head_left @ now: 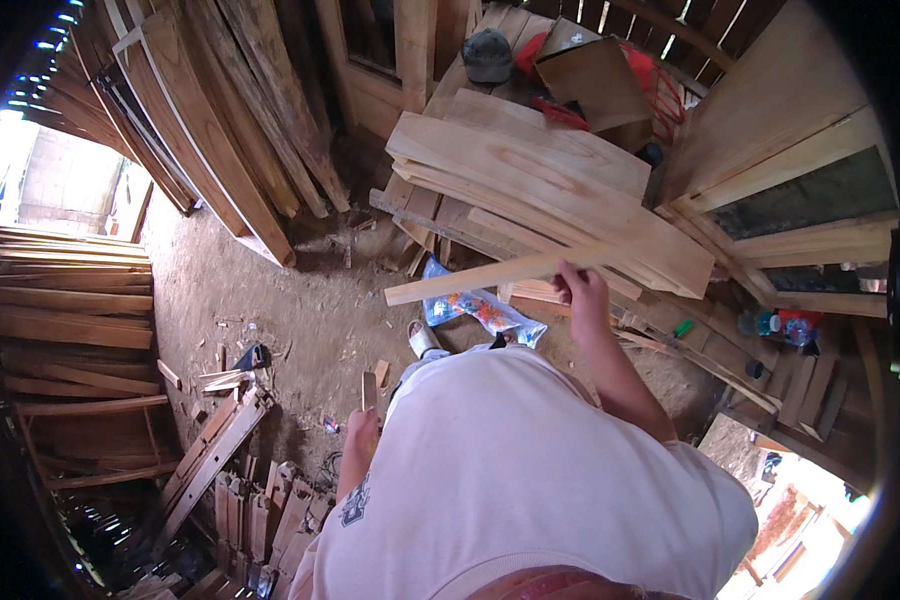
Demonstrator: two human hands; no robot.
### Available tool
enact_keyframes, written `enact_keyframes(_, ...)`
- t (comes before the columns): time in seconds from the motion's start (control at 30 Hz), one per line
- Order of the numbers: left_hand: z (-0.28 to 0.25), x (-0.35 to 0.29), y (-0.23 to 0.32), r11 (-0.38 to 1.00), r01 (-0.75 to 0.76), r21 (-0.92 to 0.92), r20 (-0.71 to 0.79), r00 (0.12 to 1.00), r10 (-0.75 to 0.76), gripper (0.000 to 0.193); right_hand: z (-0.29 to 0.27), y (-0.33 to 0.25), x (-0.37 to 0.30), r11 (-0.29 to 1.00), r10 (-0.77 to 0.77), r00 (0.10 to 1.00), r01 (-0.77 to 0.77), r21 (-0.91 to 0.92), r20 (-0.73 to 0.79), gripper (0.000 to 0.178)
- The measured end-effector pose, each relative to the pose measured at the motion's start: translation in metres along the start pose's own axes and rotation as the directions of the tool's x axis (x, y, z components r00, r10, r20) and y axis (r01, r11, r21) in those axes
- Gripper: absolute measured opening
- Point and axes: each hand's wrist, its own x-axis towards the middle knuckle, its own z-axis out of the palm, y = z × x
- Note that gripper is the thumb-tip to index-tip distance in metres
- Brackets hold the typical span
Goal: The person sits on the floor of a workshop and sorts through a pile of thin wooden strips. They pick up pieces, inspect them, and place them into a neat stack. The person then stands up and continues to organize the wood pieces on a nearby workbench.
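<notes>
My right hand (582,290) is closed around a long, narrow wooden strip (470,279), holding it out level in front of my body. One end of the strip points left, and the other passes over the stacked boards. Low at my left side, my left hand (361,436) grips a flat-bladed tool (368,391), perhaps a chisel, its blade pointing up and its handle mostly hidden by the fingers. Below the strip, a blue plastic bag with a flower print (480,312) lies near my foot.
Wide planed boards (530,185) are stacked on a bench ahead, with a cap (487,56) and a cardboard box (595,80) behind them. Long planks (200,130) lean at the far left. Wood scraps (235,380) litter the dirt floor. Framed wooden panels (800,240) stand at the right.
</notes>
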Motion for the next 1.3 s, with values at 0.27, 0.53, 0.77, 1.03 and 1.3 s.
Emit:
enact_keyframes(0.27, 0.001, -0.058, 0.027, 0.995, 0.078, -0.067, 0.036, 0.996, -0.076, 0.030, 0.094, -0.078, 0.188, 0.924, -0.292, 0.948, 0.314, -0.219, 0.127, 0.037)
enact_keyframes(0.53, 0.035, -0.061, -0.121, 0.980, 0.192, -0.046, -0.099, 0.976, -0.196, 0.035, 0.142, -0.068, 0.323, 0.960, -0.125, 0.991, 0.131, -0.249, 0.038, 0.026)
enact_keyframes(0.77, 0.101, -0.099, -0.262, 0.914, 0.405, -0.027, -0.007, 0.914, -0.406, 0.027, 0.137, -0.059, 0.320, 0.961, -0.065, 0.997, 0.053, -0.273, -0.034, 0.018)
enact_keyframes(1.03, 0.053, -0.068, -0.289, 0.857, 0.480, -0.186, 0.217, 0.871, -0.441, 0.013, 0.191, -0.069, 0.173, 0.826, -0.435, 0.888, 0.458, -0.329, 0.147, 0.028)
enact_keyframes(1.3, -0.183, 0.058, -0.118, 0.572, 0.162, -0.804, -0.019, 0.955, -0.298, 0.025, 0.464, 0.096, -0.094, 0.817, 0.420, 0.561, 0.109, -0.566, 0.713, 0.023)
